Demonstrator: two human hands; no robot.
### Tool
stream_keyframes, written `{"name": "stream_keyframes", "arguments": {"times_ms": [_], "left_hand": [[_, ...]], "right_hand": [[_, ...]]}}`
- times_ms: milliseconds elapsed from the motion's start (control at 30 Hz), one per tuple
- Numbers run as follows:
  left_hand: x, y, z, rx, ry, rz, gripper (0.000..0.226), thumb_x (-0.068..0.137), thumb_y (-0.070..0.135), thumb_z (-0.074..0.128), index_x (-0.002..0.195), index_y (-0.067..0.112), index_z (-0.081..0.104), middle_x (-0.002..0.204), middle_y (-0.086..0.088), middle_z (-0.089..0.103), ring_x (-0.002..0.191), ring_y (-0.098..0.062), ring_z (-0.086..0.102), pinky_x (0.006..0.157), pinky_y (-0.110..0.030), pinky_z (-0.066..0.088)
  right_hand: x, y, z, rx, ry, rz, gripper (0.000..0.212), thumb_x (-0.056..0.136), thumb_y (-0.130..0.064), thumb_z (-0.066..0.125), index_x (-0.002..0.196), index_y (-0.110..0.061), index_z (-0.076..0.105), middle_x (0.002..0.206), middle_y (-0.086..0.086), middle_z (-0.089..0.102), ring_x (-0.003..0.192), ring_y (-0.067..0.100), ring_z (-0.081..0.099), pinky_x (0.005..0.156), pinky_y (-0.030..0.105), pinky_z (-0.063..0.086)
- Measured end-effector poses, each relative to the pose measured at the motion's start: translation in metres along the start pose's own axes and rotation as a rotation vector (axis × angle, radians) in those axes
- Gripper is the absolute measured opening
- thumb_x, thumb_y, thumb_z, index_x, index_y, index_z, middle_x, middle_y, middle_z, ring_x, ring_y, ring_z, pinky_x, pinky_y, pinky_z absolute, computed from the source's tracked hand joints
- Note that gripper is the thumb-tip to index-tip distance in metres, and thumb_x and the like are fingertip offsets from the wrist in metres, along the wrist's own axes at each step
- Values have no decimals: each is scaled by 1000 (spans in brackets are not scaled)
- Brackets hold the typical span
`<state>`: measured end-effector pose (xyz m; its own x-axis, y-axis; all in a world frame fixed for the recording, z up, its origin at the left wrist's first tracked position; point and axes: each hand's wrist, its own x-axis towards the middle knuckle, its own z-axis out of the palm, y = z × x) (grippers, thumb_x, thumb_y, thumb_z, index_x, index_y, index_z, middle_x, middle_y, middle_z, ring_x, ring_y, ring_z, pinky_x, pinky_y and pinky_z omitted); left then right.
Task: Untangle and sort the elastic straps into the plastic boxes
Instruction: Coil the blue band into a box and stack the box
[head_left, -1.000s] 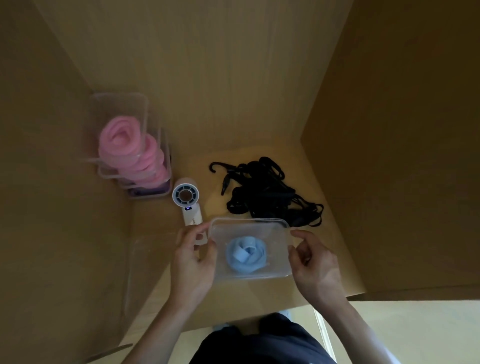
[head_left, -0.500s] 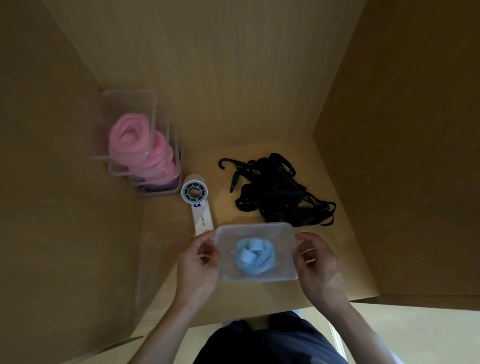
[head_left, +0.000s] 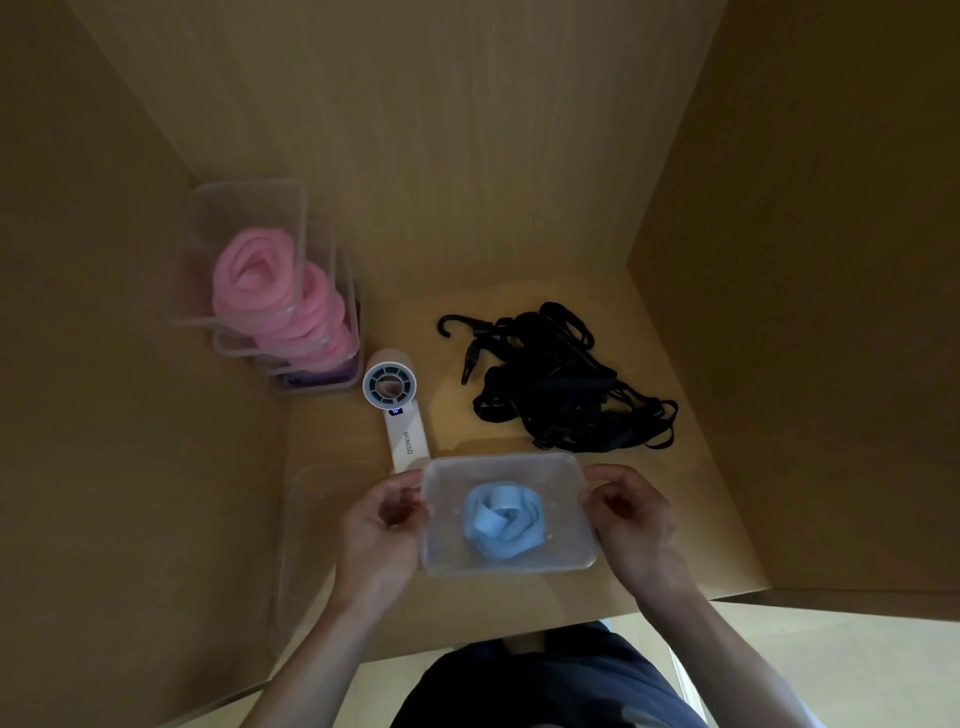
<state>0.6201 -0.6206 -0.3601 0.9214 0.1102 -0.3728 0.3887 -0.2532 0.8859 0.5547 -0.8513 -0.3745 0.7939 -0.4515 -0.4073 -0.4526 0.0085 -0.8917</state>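
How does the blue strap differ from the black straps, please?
The blue strap is a neat coil; the black straps are a tangled heap. The blue strap sits in the clear box held by the left hand and right hand; the black straps lie outside any box. The blue strap looks broad; the black straps look thin, with a hook showing. Both are soft straps.

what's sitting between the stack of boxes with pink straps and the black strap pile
A white handheld fan lies on the wooden surface between the stacked boxes and the black straps, closer to the boxes, as the head view shows.
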Motion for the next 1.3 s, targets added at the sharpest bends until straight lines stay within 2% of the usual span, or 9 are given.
{"name": "stream_keyframes", "arguments": {"times_ms": [100, 333, 467, 533, 600, 700, 1067, 1200, 1300], "left_hand": [[1, 4, 1, -25, -8, -48, 29, 87, -9, 67, 104, 15, 71, 93, -2, 70, 76, -1, 64, 72, -14, 53], [7, 5, 3, 0, -12, -76, 32, 87, -11, 65, 103, 16, 67, 87, -3, 64, 78, -13, 59, 63, -8, 48], [2, -2, -2, 473, -124, 308, 51, 89, -5, 57, 128, 29, 56, 117, 3, 52, 103, -6, 51, 90, -20, 43], [-2, -5, 2, 706, -165, 533, 56, 93, 6, 51, 147, 23, 44, 146, 8, 37, 133, -7, 33, 108, -22, 29], [-6, -5, 9, 829, -234, 627, 55, 101, 29, 37, 155, 22, 30, 163, 12, 19, 150, -6, 11, 121, -27, 15], [-5, -14, 17, 970, -264, 675, 65, 102, 53, 20, 159, 23, 16, 167, 10, 3, 153, -6, -6, 124, -30, -2], [-4, -21, 24, 1142, -213, 670, 71, 100, 60, 19, 157, 17, 27, 165, 0, 22, 153, -19, 17, 121, -50, 21], [-5, -18, 24, 1094, -224, 668, 74, 98, 62, 24, 157, 17, 29, 164, 1, 25, 152, -19, 19, 119, -42, 27], [-2, -17, 19, 971, -274, 686, 77, 97, 65, 25, 158, 20, 21, 166, 7, 13, 153, -10, 1, 123, -31, 15]], "right_hand": [[3, -1, 0, 48, -45, 39, 27, 94, -4, 62, 103, -28, 70, 68, -2, 62, 64, 12, 58, 60, 28, 49], [11, -6, -1, 33, -82, 12, 39, 87, 12, 53, 99, -22, 67, 66, -2, 58, 61, 14, 54, 52, 22, 44], [1, -2, 12, -508, 23, -383, 55, 84, 11, 50, 130, -18, 56, 121, 1, 54, 104, 17, 54, 88, 23, 47], [-3, 7, 19, -769, -11, -592, 69, 76, 7, 47, 142, -12, 49, 142, 6, 46, 124, 24, 46, 103, 36, 42], [-4, 11, 23, -833, -67, -663, 61, 86, -10, 41, 147, -11, 46, 152, 5, 43, 137, 24, 41, 111, 39, 36], [-3, 15, 24, -860, -99, -647, 54, 103, -33, 30, 153, -15, 37, 159, 0, 36, 146, 17, 32, 118, 37, 28], [-2, 12, 26, -960, -168, -547, 61, 100, -50, 16, 157, -26, 17, 163, -8, 21, 147, 13, 25, 118, 35, 26], [-2, 9, 27, -1005, -164, -540, 63, 99, -50, 13, 157, -26, 16, 163, -6, 20, 145, 15, 28, 117, 38, 28], [1, 8, 25, -973, -187, -560, 63, 99, -51, 15, 156, -26, 18, 163, -8, 20, 147, 11, 25, 119, 36, 24]]}}
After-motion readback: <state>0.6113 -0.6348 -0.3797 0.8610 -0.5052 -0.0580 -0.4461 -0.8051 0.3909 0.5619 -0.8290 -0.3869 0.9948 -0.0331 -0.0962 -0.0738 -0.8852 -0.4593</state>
